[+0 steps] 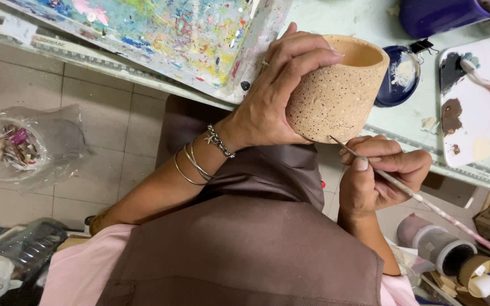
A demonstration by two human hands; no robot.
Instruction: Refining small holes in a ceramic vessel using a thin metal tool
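The cup [338, 93] is a speckled tan clay one, tilted on its side above the bench [415, 122] edge. The left hand [279, 96] has its grip closed around the cup wall. The right hand [378, 173] pinches a thin brush [426, 203], and the tip touches the cup's lower edge. A white palette [480, 113] and a blue dish [398, 76] lie on the bench near.

Your table [336, 17] at upper right is crowded: dish [399, 76], palette [480, 107] and purple cup [435, 14] block it. Lower left, the floor [109, 141] stays open beside the bag [21, 147].
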